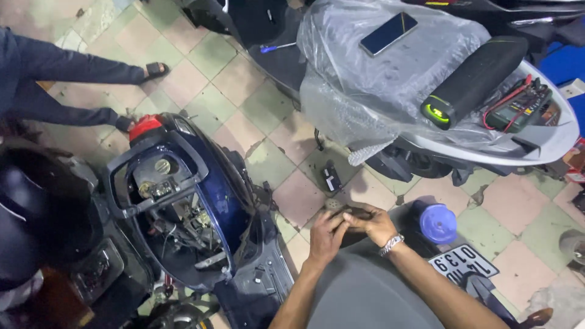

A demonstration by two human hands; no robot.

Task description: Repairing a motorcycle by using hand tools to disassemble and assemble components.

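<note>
Dark part (353, 214): we clasp it in both hands over the tiled floor (304, 195).
Left hand (326, 236): fingers curled around it.
Right hand (375, 222): gripping its top.
Blue cap (437, 223): just beside our right wrist.

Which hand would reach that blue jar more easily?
Probably the right hand: the blue jar stands just beyond its wrist, while the left hand lies farther off, on the other side.

Both forearms extend forward, converging low in view. Left hand (325, 236) and right hand (376, 223) meet, fingers curled, touching each other. Metal-banded watch on right wrist.
</note>
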